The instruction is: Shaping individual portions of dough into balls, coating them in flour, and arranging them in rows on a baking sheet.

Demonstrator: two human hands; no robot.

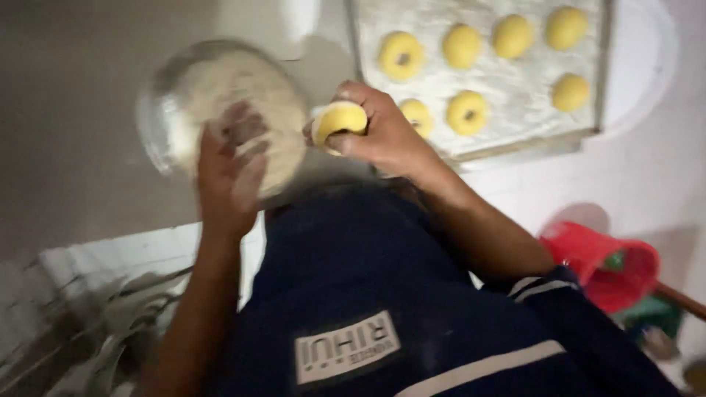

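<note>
**Dough ring in hand beside the flour bowl**

A pale counter [647, 169] fills the view, dim grey on the far left, with a dark blue shirt [368, 294] crowding the near edge. Near left is a blurred clutter, impossible to make out. Far right, a floured tray [515, 88] carries seven yellow dough pieces [462, 45], its top edge cut off. Near right, a red bucket [610, 268]. Far left, a glass bowl [158, 110] of flour, smeared by motion. The left hand [232, 173] lies over the flour, fingers spread. The right hand [386, 136] has fingers clamped round a yellow dough ring [340, 121], between bowl and tray.
</note>
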